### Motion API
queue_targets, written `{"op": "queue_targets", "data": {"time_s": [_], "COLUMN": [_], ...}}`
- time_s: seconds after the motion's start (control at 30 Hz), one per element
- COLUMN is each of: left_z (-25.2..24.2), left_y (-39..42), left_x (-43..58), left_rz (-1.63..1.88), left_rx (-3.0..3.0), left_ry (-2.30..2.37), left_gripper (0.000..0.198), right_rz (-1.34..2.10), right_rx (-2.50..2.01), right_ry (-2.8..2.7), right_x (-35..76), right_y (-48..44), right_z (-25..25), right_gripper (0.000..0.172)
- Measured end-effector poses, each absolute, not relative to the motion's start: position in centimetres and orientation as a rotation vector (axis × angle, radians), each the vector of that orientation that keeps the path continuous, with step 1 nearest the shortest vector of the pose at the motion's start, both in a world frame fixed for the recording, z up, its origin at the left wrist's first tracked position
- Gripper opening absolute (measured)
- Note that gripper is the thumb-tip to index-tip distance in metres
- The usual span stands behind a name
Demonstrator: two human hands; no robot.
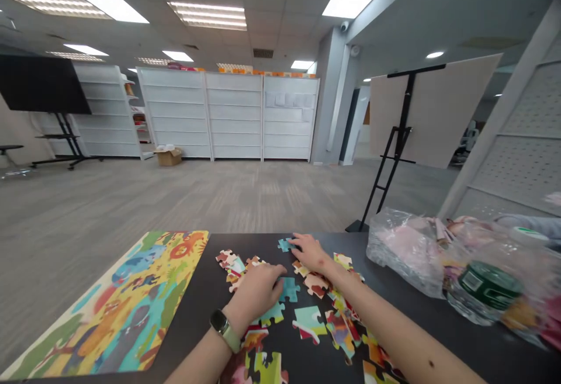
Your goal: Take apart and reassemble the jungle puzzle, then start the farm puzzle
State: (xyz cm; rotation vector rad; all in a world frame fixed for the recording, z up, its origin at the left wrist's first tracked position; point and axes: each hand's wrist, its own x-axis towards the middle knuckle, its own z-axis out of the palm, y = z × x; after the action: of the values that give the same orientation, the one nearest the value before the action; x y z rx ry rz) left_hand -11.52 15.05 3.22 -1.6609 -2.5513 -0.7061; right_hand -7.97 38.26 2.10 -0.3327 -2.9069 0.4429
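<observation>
At the far edge of the dark table, my right hand (312,253) has its fingertips and thumb on a small blue puzzle piece (286,245). Lower and to the left, my left hand (258,287) hovers over the loose pieces, thumb and forefinger apart, its other fingers partly hidden. Just right of its thumb lies a blue-green puzzle piece (290,289). Between my forearms is a pale green and red piece (309,322). A yellow-green piece (268,367) lies near the front. Pinkish pieces (229,261) sit beyond my left hand; others are partly under my right forearm.
A colourful animal picture sheet (144,308) lies on the table's left. At the right are a clear plastic bag (405,249) and a green-labelled bottle (484,290). Beyond the table stand a black easel (397,138), white shelves (234,115) and a cardboard box (169,156).
</observation>
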Motion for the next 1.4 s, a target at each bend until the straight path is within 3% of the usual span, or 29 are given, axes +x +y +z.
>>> {"op": "queue_targets", "data": {"time_s": [0.1, 0.23, 0.4, 0.6, 0.83, 1.1, 1.3, 1.4], "left_z": [3.7, 4.0, 4.0, 2.4, 1.9, 1.9, 1.9, 1.7], "left_y": [14.4, 14.3, 14.7, 15.0, 15.4, 15.5, 15.4, 15.4], "left_x": [-11.5, -11.2, -10.9, -12.0, -12.1, -11.5, -11.1, -11.1], "left_rz": [-0.734, -0.737, -0.728, -0.829, -0.856, -0.937, -0.996, -0.999], "left_rx": [-1.73, -1.784, -1.784, -1.569, -1.464, -1.595, -1.737, -1.798], "left_ry": [-2.524, -2.52, -2.512, -2.564, -2.548, -2.54, -2.488, -2.463], "left_gripper": [0.018, 0.038, 0.022, 0.034, 0.023, 0.022, 0.024, 0.022], "right_rz": [0.446, 0.419, 0.431, 0.445, 0.403, 0.415, 0.529, 0.58], "right_rx": [-0.275, -0.228, -0.331, -0.469, -0.439, -0.483, -0.41, -0.423], "right_ry": [-2.928, -2.933, -2.862, -2.734, -2.808, -2.778, -2.814, -2.837], "right_x": [-7.2, -4.0, -1.4, -0.5, 4.3, 4.1, 4.5, 4.4], "right_y": [39.7, 41.2, 41.8, 45.1, 47.4, 48.0, 47.7, 47.5], "right_z": [2.5, 3.2, 3.1, 3.2, 2.3, 1.2, 1.0, 1.0], "right_gripper": [0.028, 0.023, 0.039, 0.037, 0.031, 0.047, 0.034, 0.038]}}
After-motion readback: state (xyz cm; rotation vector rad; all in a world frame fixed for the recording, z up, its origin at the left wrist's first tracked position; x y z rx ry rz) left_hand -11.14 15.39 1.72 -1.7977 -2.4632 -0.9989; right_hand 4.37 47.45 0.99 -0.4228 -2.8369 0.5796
